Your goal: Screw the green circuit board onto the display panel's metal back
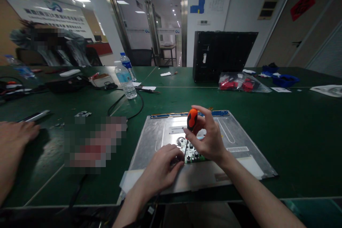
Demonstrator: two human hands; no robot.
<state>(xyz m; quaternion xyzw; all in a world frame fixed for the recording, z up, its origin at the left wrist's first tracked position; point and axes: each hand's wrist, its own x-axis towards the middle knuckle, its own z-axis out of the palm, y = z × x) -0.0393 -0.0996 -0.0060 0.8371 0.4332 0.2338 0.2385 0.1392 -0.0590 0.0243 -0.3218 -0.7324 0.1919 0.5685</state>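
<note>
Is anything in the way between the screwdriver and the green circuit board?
Nothing visible. The right hand holds the screwdriver nearly upright, its shaft running straight down to the circuit board. The left hand rests at the board's left edge, beside the shaft, not under it.

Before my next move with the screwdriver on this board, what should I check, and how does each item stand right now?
1. Grip on the screwdriver: ok; the right hand closes round its orange handle, shaft pointing down.
2. Tip seated in a screw: cannot tell; it is hidden among the circuit board parts.
3. Board steadied: ok; the left hand rests its fingertips at the board's left edge.
4. Does the metal panel lie flat on the table: ok.
5. The cable and the water bottle are off the panel: ok; both lie beyond its far left corner.
6. Clearance from another person's hand: ok; far left, apart from the panel.
</note>
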